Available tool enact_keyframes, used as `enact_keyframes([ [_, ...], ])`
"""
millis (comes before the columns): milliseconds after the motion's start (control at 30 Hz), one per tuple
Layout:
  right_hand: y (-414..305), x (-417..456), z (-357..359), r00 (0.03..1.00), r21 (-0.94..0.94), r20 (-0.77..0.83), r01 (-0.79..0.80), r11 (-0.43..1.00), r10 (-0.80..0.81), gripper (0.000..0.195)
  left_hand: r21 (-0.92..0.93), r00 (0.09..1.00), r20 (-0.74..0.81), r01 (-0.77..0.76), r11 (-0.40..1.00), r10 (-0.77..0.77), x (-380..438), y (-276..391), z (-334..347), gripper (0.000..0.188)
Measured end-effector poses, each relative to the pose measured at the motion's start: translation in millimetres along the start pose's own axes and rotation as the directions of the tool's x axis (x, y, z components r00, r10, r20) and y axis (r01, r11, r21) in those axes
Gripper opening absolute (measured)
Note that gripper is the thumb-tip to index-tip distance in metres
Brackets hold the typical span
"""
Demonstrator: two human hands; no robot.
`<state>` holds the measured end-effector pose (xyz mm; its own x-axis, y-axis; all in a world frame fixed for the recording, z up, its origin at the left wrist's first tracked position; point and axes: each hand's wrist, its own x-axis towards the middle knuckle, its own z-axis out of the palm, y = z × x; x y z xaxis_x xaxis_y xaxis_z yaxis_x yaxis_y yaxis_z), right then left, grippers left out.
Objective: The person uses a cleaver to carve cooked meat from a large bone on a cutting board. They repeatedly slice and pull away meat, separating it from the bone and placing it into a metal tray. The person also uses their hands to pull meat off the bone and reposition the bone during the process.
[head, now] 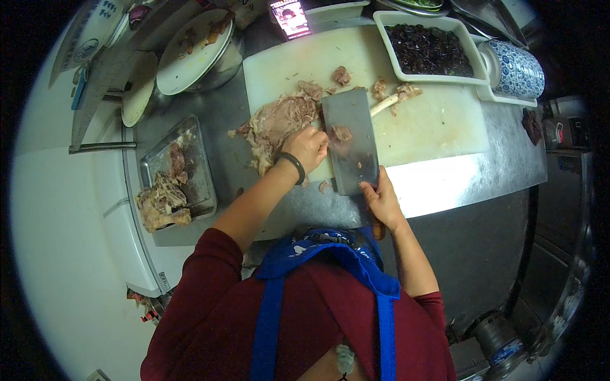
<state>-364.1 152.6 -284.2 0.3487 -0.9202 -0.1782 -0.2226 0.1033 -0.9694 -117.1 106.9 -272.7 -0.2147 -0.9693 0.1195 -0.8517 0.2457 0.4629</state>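
My right hand (pixel 382 199) grips a broad cleaver (pixel 355 157) near its heel and wooden handle. The blade lies with its flat face up, and a scrap of meat (pixel 341 134) sits on it. Just left of the blade, my left hand (pixel 306 148) has its fingers curled onto the near right part of a large piece of cooked meat (pixel 281 119); the fingertips are hidden. Under the meat is a white cutting board (pixel 438 124). A bone with meat on its end (pixel 387 103) lies right of the cleaver, near small meat scraps (pixel 341 75).
To the left, a metal tray (pixel 202 183) holds bones and meat. A plate (pixel 190 52) rests on a bowl at the back left. A lit phone (pixel 289 18) stands behind the board. At the back right are a white tub of dark food (pixel 480 66) and a blue-and-white jar (pixel 519 69).
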Motion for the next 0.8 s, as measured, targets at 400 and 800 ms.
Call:
enact_keyframes([
  [400,-21,-2,-5,0.963,0.213,0.080,-0.270,0.939,0.258,0.038,0.022,0.984,0.108,0.141,0.990,-0.142,3,5,-13,0.011],
  [800,-19,-49,-47,0.957,0.162,-0.086,-0.262,0.951,0.278,0.021,0.110,0.903,0.359,0.212,0.971,-0.238,52,-2,-15,0.015],
])
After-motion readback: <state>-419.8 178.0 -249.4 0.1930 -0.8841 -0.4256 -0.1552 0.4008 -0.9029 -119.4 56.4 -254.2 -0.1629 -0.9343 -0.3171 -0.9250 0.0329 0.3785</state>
